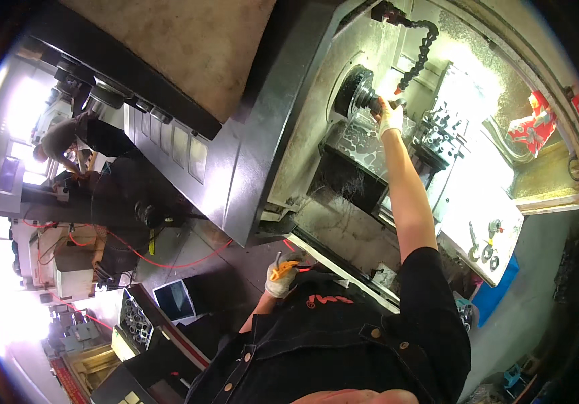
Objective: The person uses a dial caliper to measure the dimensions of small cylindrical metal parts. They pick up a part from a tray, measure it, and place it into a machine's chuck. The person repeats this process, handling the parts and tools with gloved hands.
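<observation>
Black work apron (316, 330) fills the near view. Beyond it the gloved right hand (390, 117) has its fingers curled around the dark cylindrical part (368, 99) at the lathe chuck (350, 87); should the spindle turn, the glove could snag. Down outside the enclosure, the left hand (277, 287) grips an orange tool (281, 271), perhaps an air gun; an accidental squeeze might scatter chips. The segmented coolant hose (427, 47), close by the right hand, could get knocked askew.

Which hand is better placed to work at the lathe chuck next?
Probably the right hand: it's at the lathe chuck, while the left hand is farther away, holding an orange tool.
</observation>
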{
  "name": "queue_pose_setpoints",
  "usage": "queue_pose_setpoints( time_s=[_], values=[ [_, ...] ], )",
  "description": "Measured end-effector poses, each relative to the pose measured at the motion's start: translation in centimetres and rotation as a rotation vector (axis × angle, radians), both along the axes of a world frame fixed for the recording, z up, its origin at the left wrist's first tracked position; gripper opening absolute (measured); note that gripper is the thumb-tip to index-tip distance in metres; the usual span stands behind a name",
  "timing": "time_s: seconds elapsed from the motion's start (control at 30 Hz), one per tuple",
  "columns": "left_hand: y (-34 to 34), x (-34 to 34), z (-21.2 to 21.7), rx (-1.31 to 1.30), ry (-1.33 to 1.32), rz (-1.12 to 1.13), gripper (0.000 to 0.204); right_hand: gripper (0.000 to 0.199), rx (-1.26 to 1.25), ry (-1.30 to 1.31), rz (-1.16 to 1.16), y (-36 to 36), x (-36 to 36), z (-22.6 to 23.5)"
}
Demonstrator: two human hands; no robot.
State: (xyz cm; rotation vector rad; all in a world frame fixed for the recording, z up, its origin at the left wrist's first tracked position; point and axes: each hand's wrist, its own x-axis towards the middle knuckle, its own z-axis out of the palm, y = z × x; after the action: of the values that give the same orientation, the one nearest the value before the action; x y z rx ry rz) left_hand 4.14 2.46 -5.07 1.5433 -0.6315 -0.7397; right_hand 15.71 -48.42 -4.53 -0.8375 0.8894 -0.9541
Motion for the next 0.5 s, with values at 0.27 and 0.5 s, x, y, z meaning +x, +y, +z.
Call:
queue_pose_setpoints(
  time_s=[0.27, 0.5],
  values=[
    [-4.0, 2.3, 2.6, -0.07, 0.129, -0.124, 0.04, 0.042, -0.42, 0.067, -0.003, 0.6, -0.6, -0.6],
    [-6.8, 3.3, 0.3, -0.003, 0.158, -0.289, 0.044, 0.032, -0.282, -0.189, -0.127, 1.6, -5.3, -0.9]
  ],
)
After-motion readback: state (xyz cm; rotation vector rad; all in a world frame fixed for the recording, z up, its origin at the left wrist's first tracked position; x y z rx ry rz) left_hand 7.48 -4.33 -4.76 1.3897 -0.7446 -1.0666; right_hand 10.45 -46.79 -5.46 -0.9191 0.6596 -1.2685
